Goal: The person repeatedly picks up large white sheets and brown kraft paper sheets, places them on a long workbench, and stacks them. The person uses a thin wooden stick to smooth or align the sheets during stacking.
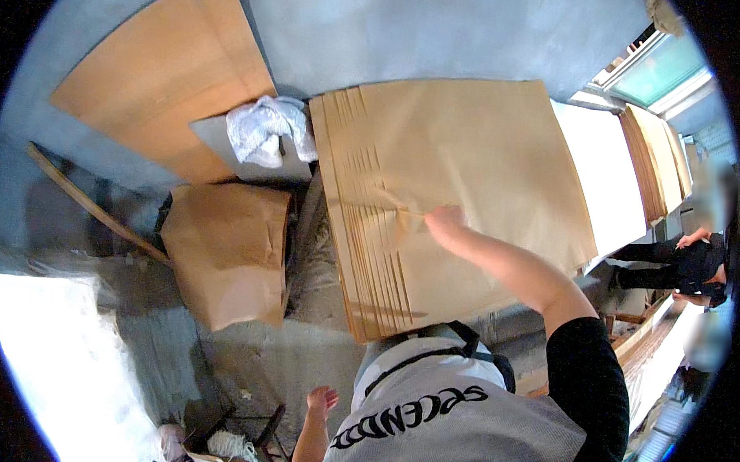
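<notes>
A stack of large brown paper sheets [487, 145] lies in front of me, its left edges fanned out in several steps. Over the left part of the stack, my right hand [445, 223] has its fingers closed. A thin, light strip reaches left from the fingertips; whether it is a slim stick or a fold of the top sheet I cannot tell. Near that spot the paper is slightly buckled. My left hand [322, 400] hangs low beside my body, away from the stack, fingers apart and holding nothing.
White sheets [604, 170] and another brown stack [653, 163] extend to the right. Crumpled white plastic [269, 130] lies at the far left corner. A brown-paper-covered piece [226, 258] stands left, near a wooden pole [94, 201]. A person in dark clothes [679, 262] is at the right.
</notes>
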The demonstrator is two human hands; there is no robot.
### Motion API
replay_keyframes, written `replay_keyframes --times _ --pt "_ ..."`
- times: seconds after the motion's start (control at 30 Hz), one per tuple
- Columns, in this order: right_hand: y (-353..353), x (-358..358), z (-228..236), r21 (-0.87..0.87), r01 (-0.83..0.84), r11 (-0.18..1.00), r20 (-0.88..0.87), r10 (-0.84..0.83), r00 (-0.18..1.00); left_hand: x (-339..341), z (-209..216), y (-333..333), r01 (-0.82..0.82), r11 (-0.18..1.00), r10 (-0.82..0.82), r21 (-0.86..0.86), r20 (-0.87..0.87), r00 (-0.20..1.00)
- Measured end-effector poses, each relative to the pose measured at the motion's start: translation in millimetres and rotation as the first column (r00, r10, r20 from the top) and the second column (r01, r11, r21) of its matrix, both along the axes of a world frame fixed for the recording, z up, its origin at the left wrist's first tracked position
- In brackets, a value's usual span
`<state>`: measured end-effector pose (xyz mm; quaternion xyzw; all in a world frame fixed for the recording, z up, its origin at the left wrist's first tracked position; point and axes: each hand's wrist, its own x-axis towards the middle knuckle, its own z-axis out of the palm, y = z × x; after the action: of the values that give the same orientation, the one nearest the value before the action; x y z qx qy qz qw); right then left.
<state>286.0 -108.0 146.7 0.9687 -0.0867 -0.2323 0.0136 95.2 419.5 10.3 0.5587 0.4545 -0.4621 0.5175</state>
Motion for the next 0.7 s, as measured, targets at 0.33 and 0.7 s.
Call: replay_keyframes --times 0.33,0.7 --pt "6 4 -28 0.317 0.266 0.910 0.150 -0.325 0.934 39 15 -25 -0.029 0.989 0.025 -0.148 -0.030 0.999" --pt "41 38 17 0.317 0.157 0.935 0.065 -0.187 0.980 49 11 -43 0.191 0.981 -0.191 0.039 -0.002 0.982"
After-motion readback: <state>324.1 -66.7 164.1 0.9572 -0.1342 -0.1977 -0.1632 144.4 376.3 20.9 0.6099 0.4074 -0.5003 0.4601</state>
